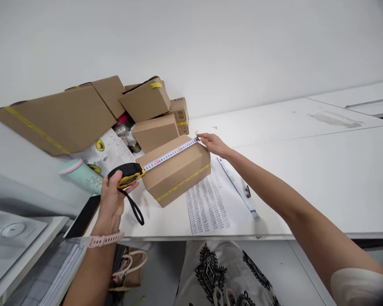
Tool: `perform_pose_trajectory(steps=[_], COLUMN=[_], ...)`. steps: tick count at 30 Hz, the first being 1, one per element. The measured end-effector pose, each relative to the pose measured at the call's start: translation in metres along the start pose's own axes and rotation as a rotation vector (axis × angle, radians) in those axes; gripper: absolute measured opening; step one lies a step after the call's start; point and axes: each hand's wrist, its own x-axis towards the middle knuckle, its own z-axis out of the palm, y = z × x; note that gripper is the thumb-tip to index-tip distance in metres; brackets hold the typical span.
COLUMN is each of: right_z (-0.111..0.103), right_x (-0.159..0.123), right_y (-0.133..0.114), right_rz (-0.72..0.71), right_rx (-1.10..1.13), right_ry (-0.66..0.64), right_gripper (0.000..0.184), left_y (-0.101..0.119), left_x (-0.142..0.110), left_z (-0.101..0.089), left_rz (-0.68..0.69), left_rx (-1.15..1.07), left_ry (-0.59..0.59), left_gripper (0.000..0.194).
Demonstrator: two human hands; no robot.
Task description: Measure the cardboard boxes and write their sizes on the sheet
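A black and yellow tape measure [127,174] is gripped in my left hand [113,193], its black wrist strap [134,209] hanging down. The white blade [170,154] is drawn out across the top of a brown cardboard box [175,174]. At the box's far right corner, my right hand [213,143] pinches the blade's end between thumb and finger. Yellow tape [181,183] runs along the near side of the box. Under and beside it lies a sheet of paper [207,204] with printed rows.
More cardboard boxes [145,102] are piled against the wall at the left. A mint tumbler [83,175] stands near an avocado-print bag [108,148]. Right of the paper are a ruler [238,187] and a pen [246,188]. The white table's front edge [274,236] runs before me.
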Motion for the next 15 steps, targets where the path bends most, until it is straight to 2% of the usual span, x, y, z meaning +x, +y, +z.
perform_pose_trajectory(steps=[4,9,15], right_z=[0.009,0.015,0.022], right_x=[0.008,0.004,0.003], right_y=[-0.005,-0.013,-0.014], right_rz=[-0.019,-0.164,-0.191], right_rx=[-0.086,-0.318,-0.55], right_ry=[-0.068,-0.115,-0.149], right_gripper=[0.042,0.044,0.045], left_y=[0.003,0.009,0.016], left_x=[0.004,0.0,-0.004], left_z=[-0.011,-0.024,-0.033], left_rz=[-0.048,-0.097,-0.118], left_rx=[-0.02,0.022,0.055], left_ry=[-0.014,-0.022,-0.09], left_gripper=[0.04,0.046,0.05])
